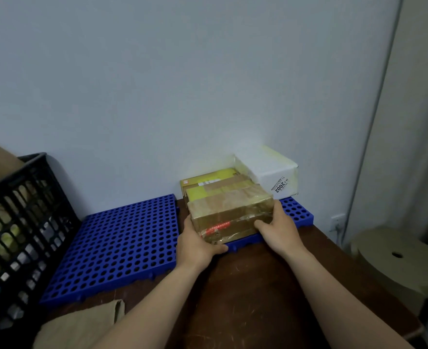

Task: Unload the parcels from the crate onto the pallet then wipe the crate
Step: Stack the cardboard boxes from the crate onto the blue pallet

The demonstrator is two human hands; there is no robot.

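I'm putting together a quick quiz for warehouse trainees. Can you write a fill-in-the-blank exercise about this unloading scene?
1. The left hand and right hand grip a taped parcel; right behind it lies a ____ parcel.
2. The perforated pallet is coloured ____.
3. The black crate stands to the pallet's ____.
4. The white box bears the number ____.
Missing words: yellow, blue, left, 2002.

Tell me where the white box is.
Head view, right of centre: the white box sits against the wall on the far corner of the blue pallet, beside the yellow box.
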